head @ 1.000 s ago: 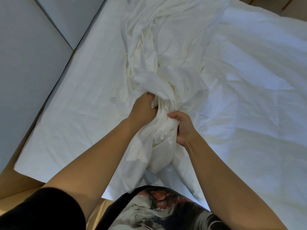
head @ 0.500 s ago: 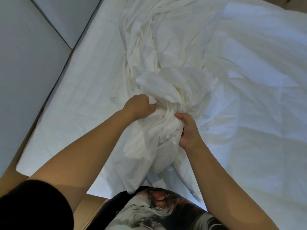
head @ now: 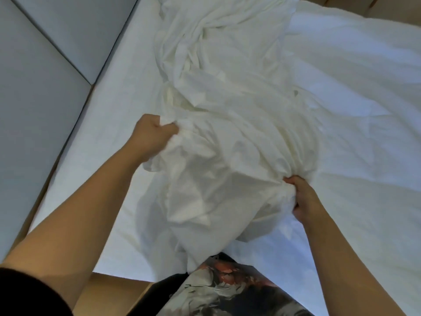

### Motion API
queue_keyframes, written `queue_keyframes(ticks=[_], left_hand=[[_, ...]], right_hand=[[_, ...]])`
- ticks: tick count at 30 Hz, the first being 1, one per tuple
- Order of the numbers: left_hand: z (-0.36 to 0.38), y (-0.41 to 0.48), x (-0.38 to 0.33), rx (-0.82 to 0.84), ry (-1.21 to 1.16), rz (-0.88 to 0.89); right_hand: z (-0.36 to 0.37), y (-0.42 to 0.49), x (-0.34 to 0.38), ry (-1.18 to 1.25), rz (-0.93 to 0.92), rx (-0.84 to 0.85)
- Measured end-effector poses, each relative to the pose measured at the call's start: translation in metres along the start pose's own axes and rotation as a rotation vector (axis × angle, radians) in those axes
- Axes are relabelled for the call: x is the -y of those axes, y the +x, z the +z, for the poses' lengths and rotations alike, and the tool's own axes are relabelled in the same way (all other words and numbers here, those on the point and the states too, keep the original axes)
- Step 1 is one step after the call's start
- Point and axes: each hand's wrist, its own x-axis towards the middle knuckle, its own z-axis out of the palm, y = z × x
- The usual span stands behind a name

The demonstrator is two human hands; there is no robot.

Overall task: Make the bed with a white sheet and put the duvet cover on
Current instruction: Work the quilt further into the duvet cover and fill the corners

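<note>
Left grip [head: 155, 131] is fisted on the left edge of the crumpled off-white fabric duvet cover [head: 227, 156], fingers curled into a bunch of cloth. Right grip [head: 303, 199] is clamped on a gathered wad at the cover's near right side, fingers wrapped round it. Both grips are holding fabric, well apart, with the cover spread between them. The cover lies mid-bed as a long rumpled heap running from my torso toward the far end. Its near end hangs over the bed edge and touches the floral-print dark garment [head: 227, 290] I'm wearing. Under it, on the left, the flat white bed sheet [head: 102, 160] lies smooth on the mattress and reaches the near edge. To the right is a wrinkled bluish-white layer of bedding [head: 355, 115]; I can't tell if it's the duvet or more sheet. Grey padded wall panels [head: 34, 99] run along the bed's left side, just beside the sheet. A tan wooden surface [head: 114, 283] shows below the near bed edge. A black short sleeve [head: 25, 293] covers my left upper arm; both forearms are bare.
</note>
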Motion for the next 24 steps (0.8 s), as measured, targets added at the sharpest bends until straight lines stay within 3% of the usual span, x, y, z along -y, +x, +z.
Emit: queue_keyframes(ticks=[4, 9, 10, 12, 13, 15, 18, 22, 24], left_hand=[[0.030, -0.023, 0.022, 0.089, 0.058, -0.028], [0.054, -0.040, 0.045, 0.089, 0.140, -0.013], [0.053, -0.040, 0.048, 0.072, 0.157, -0.023], [0.053, -0.040, 0.052, 0.052, 0.177, -0.040], [0.054, -0.040, 0.053, 0.047, 0.178, -0.042], [0.057, -0.040, 0.051, 0.037, 0.179, -0.042], [0.059, -0.038, 0.050, 0.032, 0.176, -0.030], [0.061, -0.032, 0.053, 0.017, 0.240, -0.061], [0.060, -0.028, 0.057, 0.013, 0.221, -0.101]], right_hand=[[0.014, 0.013, -0.013, -0.220, -0.062, -0.193], [0.055, -0.002, -0.031, -0.439, -0.136, -0.272], [0.059, -0.010, -0.033, -0.529, -0.222, -0.326], [0.069, -0.031, -0.035, -0.630, -0.585, -0.404], [0.077, -0.043, -0.037, -0.641, -0.798, -0.376], [0.098, -0.058, -0.040, -0.728, -1.078, -0.165], [0.132, -0.057, -0.039, -1.072, -1.064, 0.179], [0.152, -0.038, -0.033, -1.374, -1.089, 0.099], [0.153, -0.031, -0.029, -1.413, -1.143, 0.095]])
